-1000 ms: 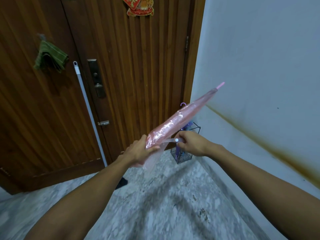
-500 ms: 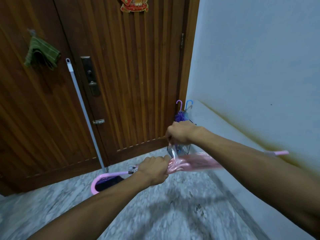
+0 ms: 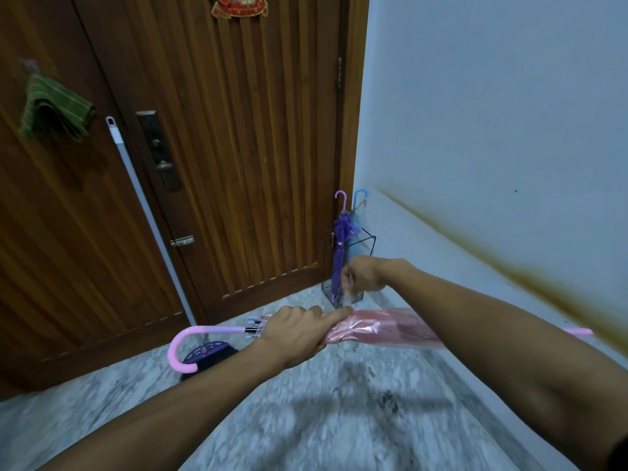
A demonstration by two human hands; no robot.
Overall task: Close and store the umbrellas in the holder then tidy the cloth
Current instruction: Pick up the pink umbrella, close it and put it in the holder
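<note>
- Left hand (image 3: pixel 299 331) clamped around pink umbrella (image 3: pixel 384 329), held level above floor.
- Right hand (image 3: pixel 365 275) pinches its clear strap (image 3: pixel 347 294).
- Holder (image 3: pixel 368 239) in corner: purple umbrella (image 3: pixel 339 253), blue umbrella (image 3: pixel 358 198).
- Cloth (image 3: pixel 54 110) hangs on door.

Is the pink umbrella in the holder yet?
No, the pink umbrella lies level across both hands, the left hand gripping it near the handle, while the holder has only the purple and blue ones.
</note>
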